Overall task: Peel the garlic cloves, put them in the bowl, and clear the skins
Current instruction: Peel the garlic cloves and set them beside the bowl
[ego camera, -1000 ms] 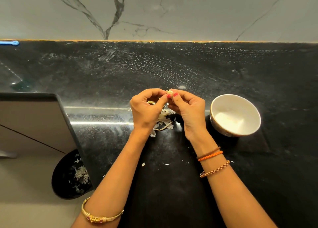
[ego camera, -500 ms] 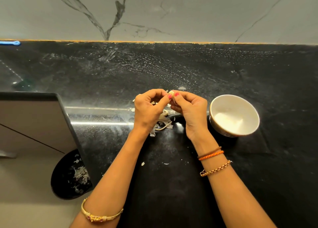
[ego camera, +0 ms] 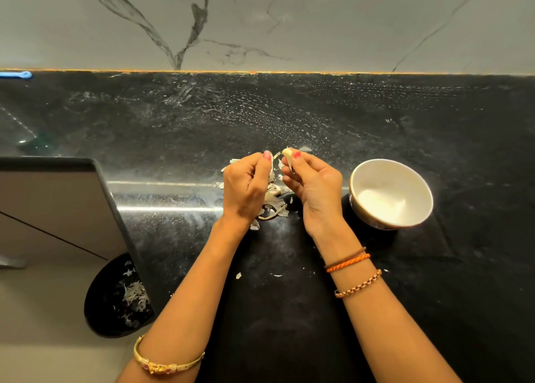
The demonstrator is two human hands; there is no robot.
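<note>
Clove, pale and mostly bare, pinched at the fingertips of the right hand. Left hand just beside it, fingers curled, looked like pinching a strip of skin near the thumb, though too small to be sure. Hands close but apart, a small gap between.

Right under and just beyond the grip: a heap of skins on the counter, a few stray flakes back toward the wrists. Bowl off to the right of the right hand, near but not touching, white inside with something pale at the bottom. Peeled cloves maybe, glare too strong to count.

So progress-wise, guessing: this clove almost done, probably dropped in the bowl next. No unpeeled cloves spotted in the open, could have been hidden under the hands or the heap. Skins definitely not cleared from the counter yet. Down to the left and below the counter edge, a dark bin with skins already in it, so some clearing done.

Counter black, glossy, smeared with whitish streaks and specks. Pale marble-look wall with dark veins behind. Grey cabinet front to the far left, pale floor below.
</note>
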